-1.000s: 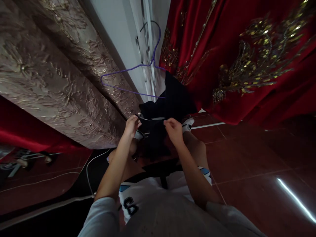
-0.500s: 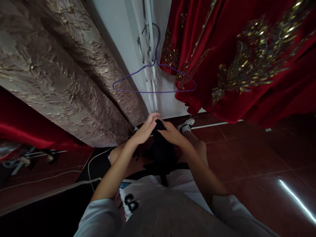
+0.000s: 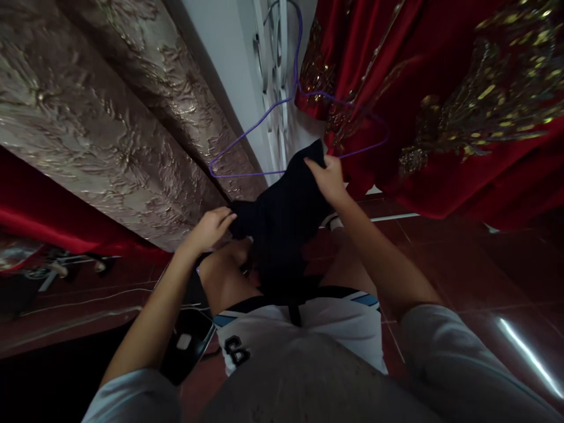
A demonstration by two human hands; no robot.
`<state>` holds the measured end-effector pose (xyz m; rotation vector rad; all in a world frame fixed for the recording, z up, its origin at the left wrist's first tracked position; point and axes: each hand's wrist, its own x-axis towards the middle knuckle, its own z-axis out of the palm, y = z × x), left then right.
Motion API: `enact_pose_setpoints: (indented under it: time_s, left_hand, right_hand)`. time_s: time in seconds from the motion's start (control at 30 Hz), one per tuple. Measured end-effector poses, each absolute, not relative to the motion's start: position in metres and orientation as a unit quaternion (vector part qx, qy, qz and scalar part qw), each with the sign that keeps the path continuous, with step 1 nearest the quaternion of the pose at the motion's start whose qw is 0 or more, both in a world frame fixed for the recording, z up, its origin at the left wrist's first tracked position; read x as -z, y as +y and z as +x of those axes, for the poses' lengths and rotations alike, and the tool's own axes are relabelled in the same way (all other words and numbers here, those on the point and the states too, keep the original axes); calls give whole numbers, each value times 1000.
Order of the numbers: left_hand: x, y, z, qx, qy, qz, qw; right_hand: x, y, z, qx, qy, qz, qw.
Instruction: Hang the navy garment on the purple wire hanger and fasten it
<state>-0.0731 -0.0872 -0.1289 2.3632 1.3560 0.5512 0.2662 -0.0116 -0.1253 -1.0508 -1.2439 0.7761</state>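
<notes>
A black garment [image 3: 282,226] hangs in front of me, stretched between both hands. My right hand [image 3: 326,178] grips its upper corner, raised close to the bottom bar of a purple wire hanger [image 3: 291,120]. My left hand [image 3: 210,227] is closed on the garment's lower left edge, above my raised left knee. The hanger hangs from a fitting on the white wall [image 3: 229,64], empty, just above and behind the garment.
A red curtain with gold embroidery [image 3: 449,100] hangs at the right, a beige brocade curtain [image 3: 97,117] at the left. Below is a red tiled floor [image 3: 462,270]. A black device with a cable [image 3: 187,343] lies by my left leg. I wear white shorts [image 3: 304,332].
My right hand has lifted the garment's corner up toward the hanger, and my left hand moved down and left, spreading the bunched garment. The view has tilted.
</notes>
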Motion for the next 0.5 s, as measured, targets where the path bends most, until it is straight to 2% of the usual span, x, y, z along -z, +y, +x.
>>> enact_pose_setpoints:
  time_s: [0.1, 0.2, 0.27, 0.37, 0.5]
  left_hand:
    - [101, -77, -81, -271, 479, 834, 40]
    - [64, -68, -60, -391, 456, 798, -41]
    - [42, -60, -37, -445, 425, 786, -56]
    - [23, -45, -8, -459, 391, 797, -31]
    - [25, -25, 0, -418, 380, 825, -19]
  right_hand:
    - [114, -32, 290, -304, -572, -450, 615]
    - [101, -49, 291, -294, -584, -459, 602]
    - [95, -59, 282, -311, -597, -453, 584]
    - [92, -77, 276, -333, -647, -420, 542]
    - [86, -90, 310, -167, -657, -430, 596]
